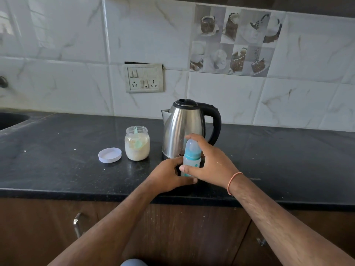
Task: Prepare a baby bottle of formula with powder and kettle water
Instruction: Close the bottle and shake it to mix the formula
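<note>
The baby bottle (192, 160) is being held upright on the counter (57, 150), gripped low by the left hand (169, 175) and around the middle by the right hand (211, 164); it is probably light and slippery, so the teal collar above the grips is judged the best place to hold

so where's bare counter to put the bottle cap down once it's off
Bare counter lies right of the kettle, and left of the jar lid toward the sink. Crowded: jar, kettle, bottle and both hands cluster centrally.
</note>
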